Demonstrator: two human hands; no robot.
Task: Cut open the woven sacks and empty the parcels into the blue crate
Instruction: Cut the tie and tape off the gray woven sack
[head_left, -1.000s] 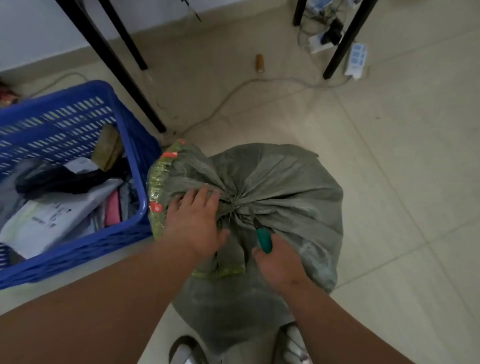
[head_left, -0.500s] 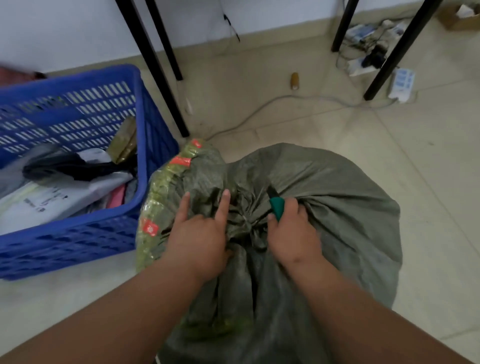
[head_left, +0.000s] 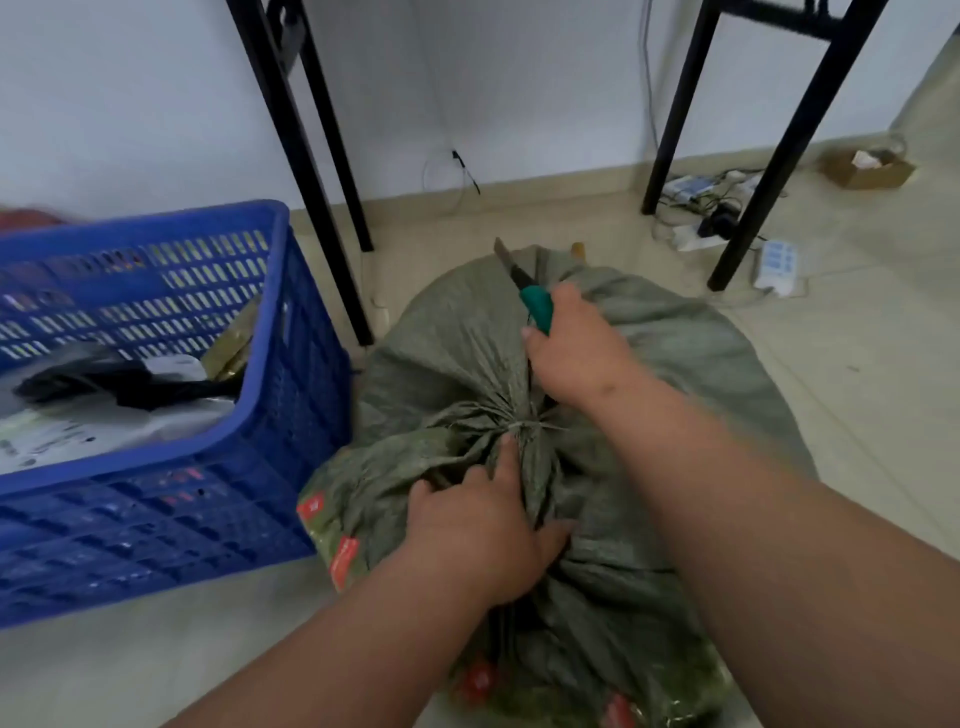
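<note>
A full grey-green woven sack (head_left: 675, 364) stands on the floor before me, its neck tied in a bunch (head_left: 519, 428). My left hand (head_left: 483, 535) grips the gathered sack cloth just below the tie. My right hand (head_left: 576, 353) holds a green-handled knife (head_left: 535, 306) above the far side of the sack, blade pointing up and away, clear of the tie. The blue crate (head_left: 291, 332) stands on the left, touching the sack, with several parcels (head_left: 104, 415) inside.
Black table legs (head_left: 306, 156) stand behind the crate and another pair (head_left: 779, 145) at the right. Cables and power strips (head_left: 774, 265) lie by the wall, and a small cardboard box (head_left: 867, 166) sits at the far right.
My right hand has lifted the knife up and away from the tied neck. My left hand has slid lower on the bunched cloth. My view has tilted up toward the wall.
</note>
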